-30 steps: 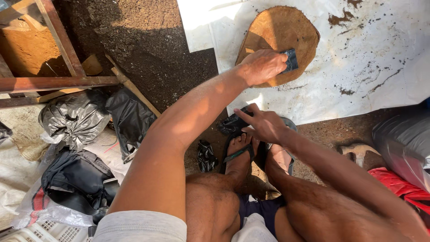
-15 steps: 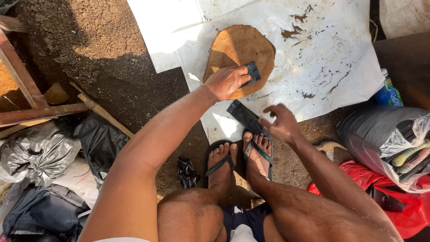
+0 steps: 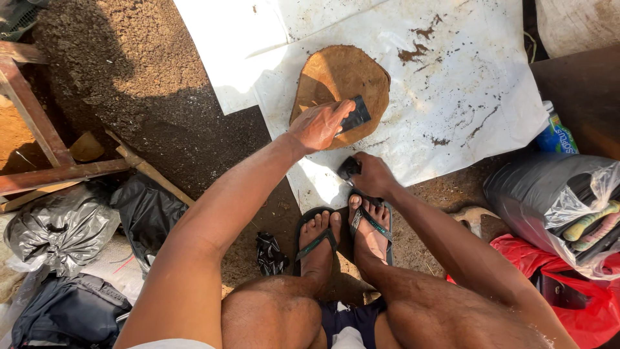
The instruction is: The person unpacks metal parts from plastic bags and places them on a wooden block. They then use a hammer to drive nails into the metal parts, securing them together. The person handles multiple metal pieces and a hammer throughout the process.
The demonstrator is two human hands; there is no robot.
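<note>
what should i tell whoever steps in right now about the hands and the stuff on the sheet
Left hand: reaching forward, pressing a small dark flat piece onto the brown round slab.
Right hand: low near the feet, closed around another dark object at the near edge of the white sheet.
The slab lies flat on the sheet, with soil crumbs scattered around it.
Done: slab laid out, both hands holding dark pieces.
Left: cannot tell from this view how far the work on the slab has gone.
</note>
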